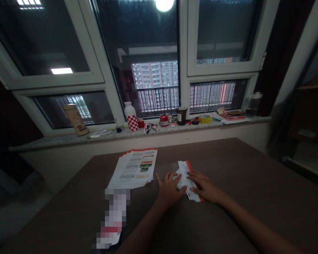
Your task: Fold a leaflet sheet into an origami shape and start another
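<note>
Left hand point(171, 189): 1
Right hand point(204, 187): 1
Folded paper point(186, 179): 1
Paper stack point(132, 169): 1
Blurred patch point(113, 216): 1
Table point(235, 158): 1
Stone sill point(69, 139): 1
Upper window panes point(140, 46): 3
Lower window panes point(217, 96): 2
White checkered bottle point(130, 117): 1
Red can point(164, 120): 1
Dark cup point(181, 116): 1
Yellow tape roll point(204, 119): 1
Clear jar point(252, 105): 1
Tan canister point(75, 120): 1
Reflected ceiling lights point(61, 71): 3
</note>
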### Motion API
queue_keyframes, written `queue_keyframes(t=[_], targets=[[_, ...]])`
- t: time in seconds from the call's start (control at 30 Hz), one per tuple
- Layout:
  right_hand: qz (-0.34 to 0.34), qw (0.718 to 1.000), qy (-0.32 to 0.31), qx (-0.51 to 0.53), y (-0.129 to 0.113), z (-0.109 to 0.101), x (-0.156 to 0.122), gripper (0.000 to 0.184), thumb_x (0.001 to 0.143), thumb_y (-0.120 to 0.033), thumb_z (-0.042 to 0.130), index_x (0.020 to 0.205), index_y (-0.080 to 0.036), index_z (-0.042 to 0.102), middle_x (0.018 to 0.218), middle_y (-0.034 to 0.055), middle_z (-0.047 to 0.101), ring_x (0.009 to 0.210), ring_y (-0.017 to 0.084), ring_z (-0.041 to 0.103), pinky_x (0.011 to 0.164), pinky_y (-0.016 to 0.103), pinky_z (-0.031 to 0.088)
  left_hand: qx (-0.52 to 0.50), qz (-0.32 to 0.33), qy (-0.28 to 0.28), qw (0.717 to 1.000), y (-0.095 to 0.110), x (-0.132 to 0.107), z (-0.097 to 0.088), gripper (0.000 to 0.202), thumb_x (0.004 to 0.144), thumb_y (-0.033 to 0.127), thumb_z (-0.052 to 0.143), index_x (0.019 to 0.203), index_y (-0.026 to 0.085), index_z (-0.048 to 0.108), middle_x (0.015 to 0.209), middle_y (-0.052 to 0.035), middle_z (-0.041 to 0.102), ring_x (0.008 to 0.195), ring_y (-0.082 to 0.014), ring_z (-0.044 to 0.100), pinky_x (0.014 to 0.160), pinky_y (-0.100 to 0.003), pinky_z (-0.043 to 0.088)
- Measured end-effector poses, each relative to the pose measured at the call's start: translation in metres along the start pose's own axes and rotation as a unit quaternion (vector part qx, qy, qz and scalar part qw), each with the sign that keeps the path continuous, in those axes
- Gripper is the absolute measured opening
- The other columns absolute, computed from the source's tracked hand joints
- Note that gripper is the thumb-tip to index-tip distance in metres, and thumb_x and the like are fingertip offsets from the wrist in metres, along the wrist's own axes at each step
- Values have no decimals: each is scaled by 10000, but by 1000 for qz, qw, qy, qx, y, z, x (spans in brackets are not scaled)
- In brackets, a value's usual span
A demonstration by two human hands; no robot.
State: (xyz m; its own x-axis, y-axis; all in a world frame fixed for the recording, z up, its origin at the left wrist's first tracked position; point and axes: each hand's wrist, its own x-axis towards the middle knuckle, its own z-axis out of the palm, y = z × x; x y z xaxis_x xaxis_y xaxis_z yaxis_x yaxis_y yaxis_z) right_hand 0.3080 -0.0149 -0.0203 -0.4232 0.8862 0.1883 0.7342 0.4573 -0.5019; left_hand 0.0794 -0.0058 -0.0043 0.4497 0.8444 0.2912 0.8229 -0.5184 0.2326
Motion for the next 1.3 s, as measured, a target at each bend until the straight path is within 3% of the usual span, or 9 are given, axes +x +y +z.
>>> queue_keyframes(t=[0.1, 0.3, 0.63, 0.87, 1.3], targets=[[7, 1000, 7, 2, 0, 1, 2, 460, 930, -481, 431, 1337, -280, 504, 1479, 26, 405, 1393, 244, 282, 1151, 488, 189, 0, -1, -14, 1000, 0, -1, 0, 584, 851, 684, 402, 1343, 377, 471, 1373, -24, 506, 1294, -348, 367, 1012, -765, -90], [11, 1000, 4, -4, -1, -1, 3, 458, 902, -473, 485, 1310, -270, 523, 1468, 31, 421, 1384, 257, 297, 1148, 489, 199, 18, 4, -31, 999, -2, -1, 0, 647, 829, 729, 372, 1371, 379, 437, 1407, -31, 471, 1324, -363, 329, 1015, -765, -80], [-17, 999, -44, -4, -3, -10, 0, 673, 839, -567, 556, 1404, -224, 430, 1521, 71, 323, 1421, 274, 204, 1165, 469, 162, 18, 6, -35, 999, -4, 0, 1, 660, 820, 747, 370, 1372, 389, 429, 1409, -39, 463, 1315, -355, 338, 1004, -769, -93], [-11, 996, -82, 19, -2, -16, -3, 867, 722, -652, 645, 1440, -249, 372, 1539, 87, 273, 1431, 305, 154, 1163, 504, 118, 16, 5, -38, 999, -3, 0, -1, 659, 823, 734, 386, 1380, 383, 419, 1408, -41, 464, 1311, -351, 341, 1010, -766, -82], [-12, 994, -103, 22, -7, -19, -9, 941, 675, -685, 666, 1453, -272, 337, 1560, 91, 211, 1437, 322, 111, 1160, 532, 44, 12, 8, -44, 999, -3, -1, -3, 655, 832, 726, 389, 1385, 374, 415, 1412, -43, 455, 1312, -351, 337, 999, -773, -92]])
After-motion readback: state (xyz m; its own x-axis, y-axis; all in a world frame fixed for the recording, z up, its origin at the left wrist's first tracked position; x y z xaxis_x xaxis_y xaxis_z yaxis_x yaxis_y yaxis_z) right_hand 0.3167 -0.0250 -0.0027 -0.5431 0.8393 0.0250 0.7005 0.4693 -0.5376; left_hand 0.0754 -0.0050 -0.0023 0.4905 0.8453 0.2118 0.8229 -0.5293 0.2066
